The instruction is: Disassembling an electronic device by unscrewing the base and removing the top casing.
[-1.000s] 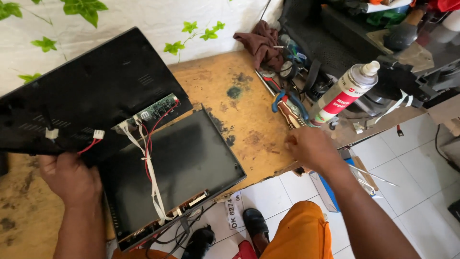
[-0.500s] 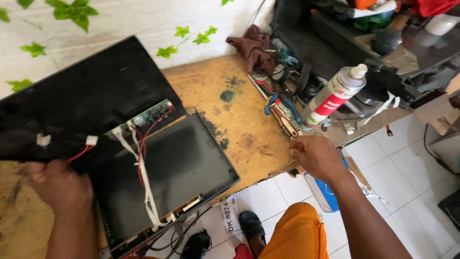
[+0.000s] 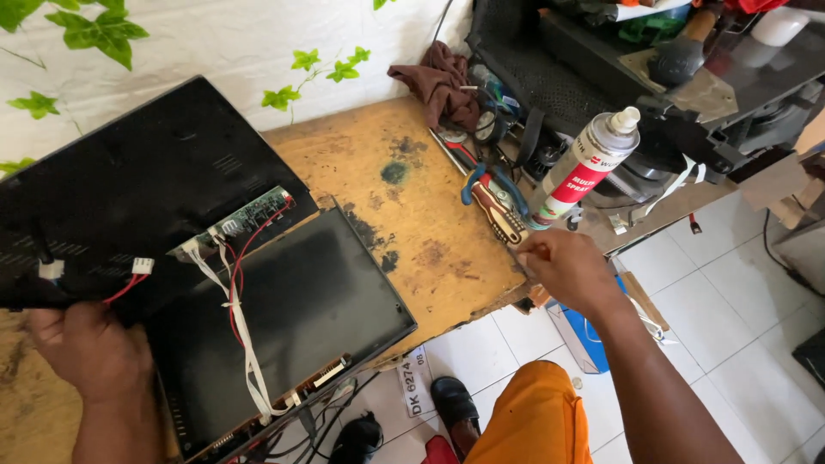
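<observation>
The flat black plastic back cover [image 3: 129, 198] of an opened screen is tilted up at about nine o'clock on the worn wooden desk [image 3: 404, 198], propped so that the thin red and white wires [image 3: 236, 283] running to it are not pulled tight. The left hand [image 3: 82, 348] closes around the cover's near edge from below, at about eight o'clock, forearm coming straight up from the bottom. Beneath the cover lies the dark flat panel [image 3: 301, 318] with a small green circuit board [image 3: 245, 219] at its top edge and a white ribbon cable [image 3: 245, 352] down its side. The right hand [image 3: 567, 266], at three o'clock, sits at the desk's edge with fingers curled, seemingly pinching something small; what it is cannot be told. Just beyond it lie tools with blue and red handles [image 3: 490, 193] and a white spray can with a red band [image 3: 580, 172], leaning. A brown rag [image 3: 438, 82] lies at twelve o'clock.
</observation>
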